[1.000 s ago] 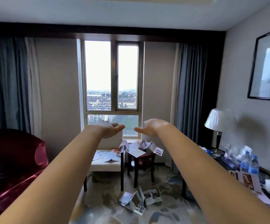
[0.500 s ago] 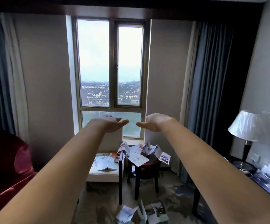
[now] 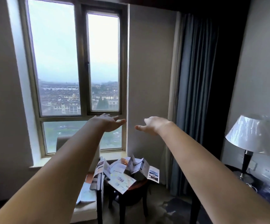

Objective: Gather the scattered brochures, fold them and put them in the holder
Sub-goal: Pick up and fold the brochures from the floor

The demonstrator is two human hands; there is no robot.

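Both my arms reach straight out toward the window. My left hand (image 3: 107,122) and my right hand (image 3: 153,125) hover at sill height with fingers spread, holding nothing, a small gap between them. Well below them, several unfolded brochures (image 3: 123,172) lie in a messy heap on a small dark round table (image 3: 138,186). More open brochures (image 3: 87,194) rest on the pale seat of a chair (image 3: 84,210) to its left. No holder shows in this view.
A tall window (image 3: 76,70) fills the wall ahead, dark curtains (image 3: 195,94) hang right of it. At the right stands a lamp (image 3: 248,136) on a dark desk (image 3: 260,188) holding blurred items. Patterned carpet covers the floor.
The view has closed in on the window and shifted right; the red armchair and the floor brochures have dropped out of frame. Both hands stay outstretched and empty.
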